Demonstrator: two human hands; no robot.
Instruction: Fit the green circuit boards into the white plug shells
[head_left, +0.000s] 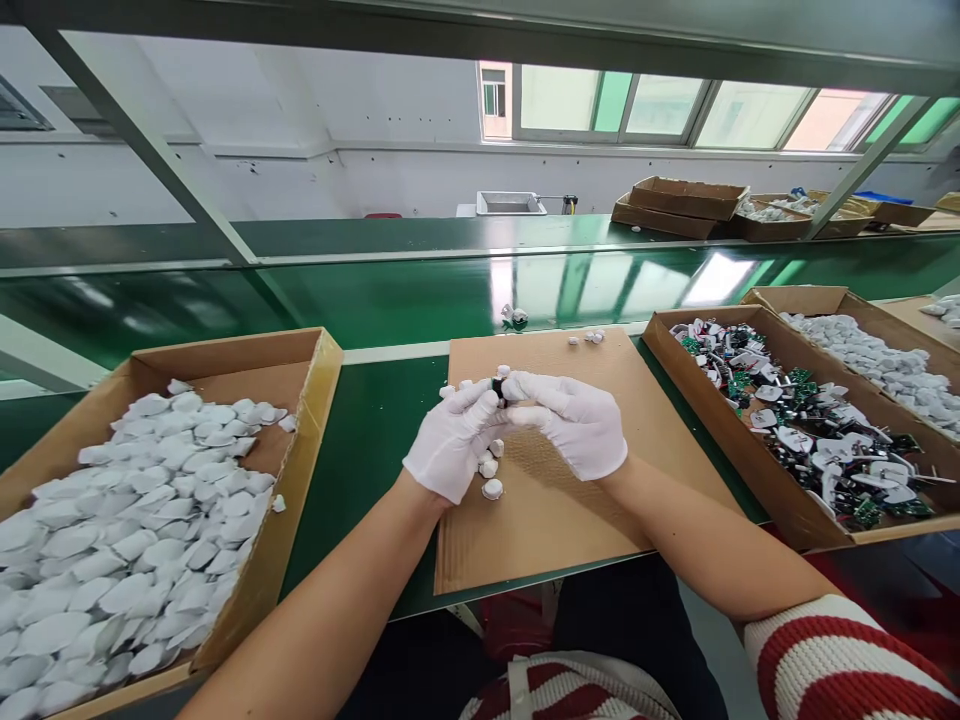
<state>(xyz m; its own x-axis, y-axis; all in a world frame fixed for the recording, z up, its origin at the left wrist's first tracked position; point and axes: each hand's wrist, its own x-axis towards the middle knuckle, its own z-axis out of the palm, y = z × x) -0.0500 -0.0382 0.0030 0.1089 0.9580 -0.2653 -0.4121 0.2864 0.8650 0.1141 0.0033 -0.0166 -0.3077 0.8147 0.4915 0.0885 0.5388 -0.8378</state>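
Both hands wear white gloves and meet over a flat cardboard sheet (555, 530). Between the fingertips is a small black and white part (499, 386). My left hand (455, 440) pinches it from the left, and my right hand (574, 420) has its fingers closed on it from the right. Small white round pieces (492, 489) lie on the cardboard just below the hands, and a few others show behind the left fingers. The lower side of the held part is hidden by the gloves.
An open box (311, 430) of white flat pieces stands at the left. At the right, one box (720, 440) holds circuit boards with wires and another (840, 300) holds white pieces. A green conveyor (375, 300) runs behind, under a metal frame.
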